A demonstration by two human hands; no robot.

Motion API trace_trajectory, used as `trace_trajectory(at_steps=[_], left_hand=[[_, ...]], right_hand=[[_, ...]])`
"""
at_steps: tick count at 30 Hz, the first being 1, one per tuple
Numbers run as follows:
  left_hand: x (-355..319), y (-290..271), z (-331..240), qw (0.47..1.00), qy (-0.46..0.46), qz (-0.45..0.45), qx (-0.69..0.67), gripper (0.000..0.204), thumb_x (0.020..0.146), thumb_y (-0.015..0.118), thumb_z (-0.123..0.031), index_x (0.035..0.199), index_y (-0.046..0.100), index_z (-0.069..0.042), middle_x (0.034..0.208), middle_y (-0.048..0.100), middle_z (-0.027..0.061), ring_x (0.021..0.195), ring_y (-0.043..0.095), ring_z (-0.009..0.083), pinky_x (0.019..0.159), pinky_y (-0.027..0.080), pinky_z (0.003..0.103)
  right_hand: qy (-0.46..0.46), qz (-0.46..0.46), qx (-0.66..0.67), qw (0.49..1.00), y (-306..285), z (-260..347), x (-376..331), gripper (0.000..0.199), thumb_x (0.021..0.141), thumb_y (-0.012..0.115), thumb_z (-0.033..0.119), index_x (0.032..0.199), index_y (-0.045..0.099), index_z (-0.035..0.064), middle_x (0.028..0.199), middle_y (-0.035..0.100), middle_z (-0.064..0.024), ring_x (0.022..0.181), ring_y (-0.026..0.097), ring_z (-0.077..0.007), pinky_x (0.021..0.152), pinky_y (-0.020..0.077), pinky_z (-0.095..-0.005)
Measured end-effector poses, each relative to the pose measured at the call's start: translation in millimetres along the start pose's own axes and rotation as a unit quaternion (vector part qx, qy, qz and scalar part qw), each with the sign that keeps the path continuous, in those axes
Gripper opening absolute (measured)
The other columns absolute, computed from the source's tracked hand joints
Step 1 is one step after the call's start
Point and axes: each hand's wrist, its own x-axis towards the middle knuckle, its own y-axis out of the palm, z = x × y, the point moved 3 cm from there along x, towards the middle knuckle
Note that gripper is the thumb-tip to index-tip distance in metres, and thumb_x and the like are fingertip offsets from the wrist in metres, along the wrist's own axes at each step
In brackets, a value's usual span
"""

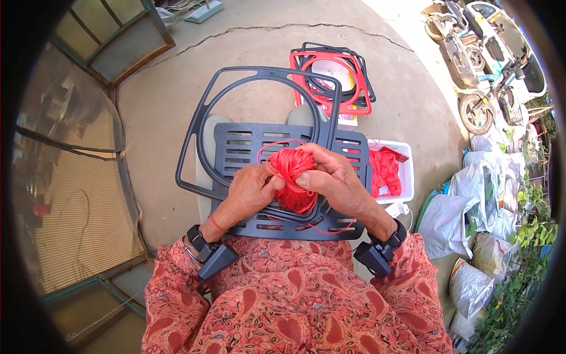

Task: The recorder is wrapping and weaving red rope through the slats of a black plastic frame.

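Note:
Between my two hands is a bundle of red cord point(290, 167), wound thick, with a loose strand trailing from it. My left hand point(250, 187) pinches the bundle's left side with thumb and finger. From the right, my right hand point(333, 177) grips it, thumb across the front. Under the bundle lies a dark grey plastic frame point(201, 121) with a round ring inside a squarish outline. That frame rests tilted on a slotted dark grey plastic board point(259, 227) across my lap.
To the right, a white bin point(408, 171) holds more red cord point(386, 171). Farther off, red and black frames point(300, 74) are stacked. Grey-white sacks point(451, 218) and parked two-wheelers point(477, 112) line the right side. A mesh panel point(88, 230) stands at left.

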Motion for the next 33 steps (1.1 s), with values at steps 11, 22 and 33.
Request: trace_trajectory(at_steps=[11, 22, 33], left_hand=[[10.1, -1.2, 17.1, 0.997, -0.064, -0.005, -0.043, 0.036, 0.097, 0.058, -0.034, 0.081, 0.065, -0.002, 0.063, 0.058, 0.0141, 0.057, 0.057, 0.0294, 0.055, 0.043, 0.04], [18.9, -7.3, 13.5, 0.984, -0.052, -0.047, -0.164, 0.038, 0.102, 0.055, -0.03, 0.079, 0.06, 0.0, 0.061, 0.046, -0.0031, 0.056, 0.041, 0.0051, 0.049, 0.034, 0.025], [9.7, -8.4, 5.7, 0.981, -0.094, -0.053, -0.159, 0.033, 0.098, 0.058, -0.029, 0.085, 0.064, 0.001, 0.066, 0.062, 0.0107, 0.058, 0.056, 0.0189, 0.058, 0.044, 0.034]], right_hand=[[-0.042, -0.297, 0.276, 0.913, -153.3, -26.7, -186.7, 0.042, 0.1, 0.054, 0.046, 0.098, 0.054, 0.0038, 0.06, 0.042, 0.0009, 0.047, 0.045, -0.0091, 0.039, 0.0423, -0.0241], [0.163, -0.552, -0.03, 0.817, -156.7, -75.4, -260.9, 0.027, 0.083, 0.068, 0.01, 0.108, 0.06, 0.0017, 0.06, 0.045, 0.0028, 0.044, 0.04, -0.0065, 0.041, 0.0336, -0.0239], [0.223, -0.095, -0.066, 0.968, -21.1, -41.9, -79.8, 0.029, 0.084, 0.074, 0.011, 0.109, 0.065, 0.0001, 0.071, 0.06, 0.0018, 0.057, 0.052, -0.0066, 0.055, 0.0429, -0.0231]])
